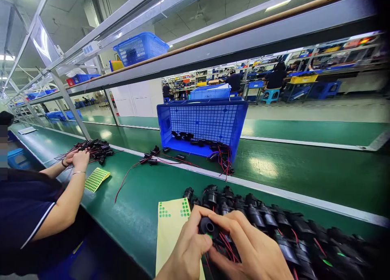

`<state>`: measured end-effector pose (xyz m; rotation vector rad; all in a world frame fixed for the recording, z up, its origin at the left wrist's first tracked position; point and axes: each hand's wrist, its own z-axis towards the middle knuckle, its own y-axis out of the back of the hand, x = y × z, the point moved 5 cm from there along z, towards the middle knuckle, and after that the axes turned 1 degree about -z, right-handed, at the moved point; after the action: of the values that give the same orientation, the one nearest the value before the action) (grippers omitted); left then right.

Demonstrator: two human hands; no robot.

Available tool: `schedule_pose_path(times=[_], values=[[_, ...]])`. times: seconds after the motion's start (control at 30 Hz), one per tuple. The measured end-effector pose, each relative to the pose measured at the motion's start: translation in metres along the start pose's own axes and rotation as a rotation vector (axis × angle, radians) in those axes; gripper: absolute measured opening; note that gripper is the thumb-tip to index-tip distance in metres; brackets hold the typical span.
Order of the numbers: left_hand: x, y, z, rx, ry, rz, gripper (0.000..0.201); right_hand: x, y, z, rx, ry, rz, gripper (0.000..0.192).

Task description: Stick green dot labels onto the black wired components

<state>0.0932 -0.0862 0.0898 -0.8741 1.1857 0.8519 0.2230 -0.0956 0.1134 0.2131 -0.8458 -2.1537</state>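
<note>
My left hand (pixel 185 247) and my right hand (pixel 252 247) together hold a small black round part (pixel 208 227) with red wires trailing down between them. A green dot shows on the part by my left thumb. Just left of my hands lies a yellowish sticker sheet (pixel 170 231) with a few green dots left near its top edge. Behind and to the right of my hands, a long row of the same black wired parts (pixel 274 219) lies on the green belt (pixel 143 199).
A blue plastic crate (pixel 207 123) tipped on its side holds more black parts with red wires spilling out. Loose parts (pixel 150 158) lie left of it. At the left a co-worker's hands (pixel 77 158) handle another pile (pixel 97 148) beside a green-dot sheet (pixel 96 178).
</note>
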Motion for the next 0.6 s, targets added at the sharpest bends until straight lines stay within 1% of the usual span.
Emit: schedule_pose_path(times=[0.17,0.3,0.43,0.5,0.6], values=[[0.0,-0.0008,-0.0006,-0.015,0.031,-0.006,0.028,0.0024,-0.0004,-0.0019,-0.043,0.071,-0.062,0.034],[0.0028,-0.0013,0.0027,0.002,0.051,-0.07,0.023,0.0056,-0.0055,-0.0073,-0.08,0.122,-0.118,0.031],[0.0072,-0.0006,0.0053,0.025,0.032,-0.129,0.024,0.0073,-0.0079,-0.0093,-0.109,0.121,-0.136,0.031],[0.0067,-0.0005,0.0057,0.024,0.046,-0.119,0.027,0.0064,-0.0064,-0.0075,-0.117,0.104,-0.124,0.029],[0.0022,-0.0012,0.006,0.02,0.076,-0.089,0.031,0.0035,-0.0037,-0.0032,-0.095,0.06,-0.115,0.024]])
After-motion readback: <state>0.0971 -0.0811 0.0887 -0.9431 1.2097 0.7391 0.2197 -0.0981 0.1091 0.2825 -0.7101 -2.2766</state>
